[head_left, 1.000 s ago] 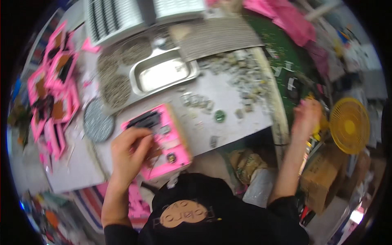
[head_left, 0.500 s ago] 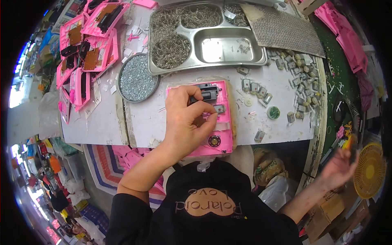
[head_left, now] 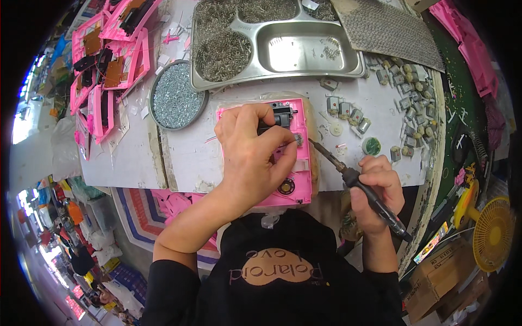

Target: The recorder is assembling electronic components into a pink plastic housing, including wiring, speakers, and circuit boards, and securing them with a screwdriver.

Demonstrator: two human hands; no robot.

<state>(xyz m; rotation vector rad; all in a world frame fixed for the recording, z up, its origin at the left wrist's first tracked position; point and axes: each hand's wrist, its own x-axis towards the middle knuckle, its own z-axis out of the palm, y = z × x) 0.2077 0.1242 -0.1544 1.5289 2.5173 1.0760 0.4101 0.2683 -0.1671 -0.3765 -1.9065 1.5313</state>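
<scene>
A pink plastic casing (head_left: pixel 302 174) lies on a padded block at the table's near edge, with a black part (head_left: pixel 283 117), a round speaker-like part (head_left: pixel 286 187) and a small metal motor (head_left: pixel 298 139) inside. My left hand (head_left: pixel 253 146) reaches over it, thumb and forefinger pinched beside the motor; what they hold is too small to make out. In my right hand (head_left: pixel 378 193) is a soldering iron (head_left: pixel 367 190) with a dark handle. Its tip points up and left, at the casing's right edge near the motor. Whether it touches anything I cannot tell.
A steel compartment tray (head_left: pixel 277 77) with small metal parts stands behind the casing. Left of it are a round dish (head_left: pixel 178 98) of silvery pieces and stacked pink casings (head_left: pixel 100 108). Loose motors (head_left: pixel 416 108) cover the right side. A yellow fan (head_left: pixel 492 233) stands far right.
My right hand has come in from the far right and now holds the soldering iron near the casing. My left hand stays pinched by the motor. The view has shifted slightly.
</scene>
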